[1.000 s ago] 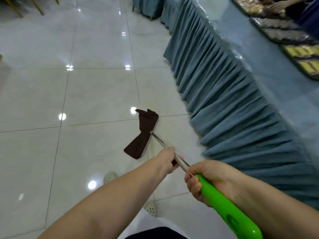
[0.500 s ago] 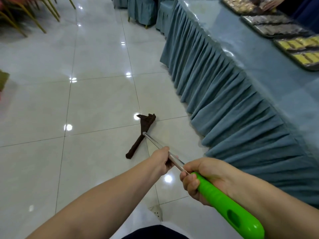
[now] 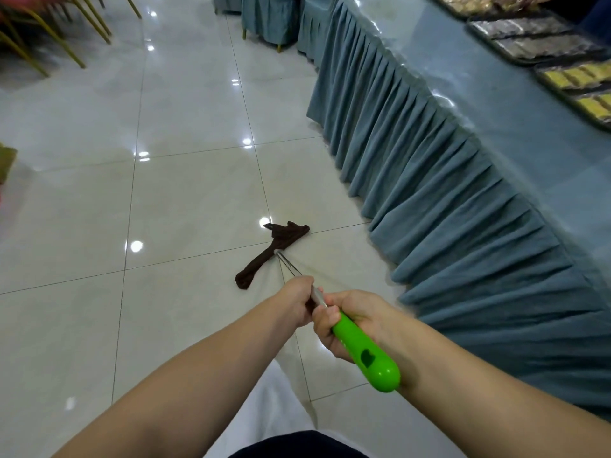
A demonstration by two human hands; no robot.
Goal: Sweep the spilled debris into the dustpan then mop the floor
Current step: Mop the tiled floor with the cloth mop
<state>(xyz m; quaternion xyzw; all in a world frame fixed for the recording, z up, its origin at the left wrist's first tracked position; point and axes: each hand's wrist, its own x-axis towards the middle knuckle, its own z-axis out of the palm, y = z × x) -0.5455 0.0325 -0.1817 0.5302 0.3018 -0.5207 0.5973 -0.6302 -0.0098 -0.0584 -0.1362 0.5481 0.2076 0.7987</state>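
a glossy pale tiled floor [image 3: 185, 200] is seen across the left and centre of the frame, crossed by thin grout lines and dotted with bright reflections of ceiling lights. a long table is set along the right side, draped in a pleated blue-grey skirt [image 3: 429, 206] that reaches the floor. dark trays [image 3: 525, 38] are laid on the tabletop at the upper right; yellow pieces are held in the nearer one [image 3: 575, 84], while the contents of the farther ones are too blurred to tell. gold chair legs [image 3: 49, 31] are seen at the upper left, and covered chairs [image 3: 267, 18] at the top centre.

the mop [image 3: 330, 312] is held in the lower centre. its dark brown cloth head [image 3: 271, 252] is laid flat on the tiles just left of the skirt's hem, lying across a grout line. the metal shaft is gripped by the left hand [image 3: 297, 300], fingers wrapped tight around it. the green handle [image 3: 363, 353] is clasped by the right hand [image 3: 350, 320], fingers curled shut on it, just behind the left.

open floor is left to the left of and beyond the mop head; the right is bounded by the skirt.
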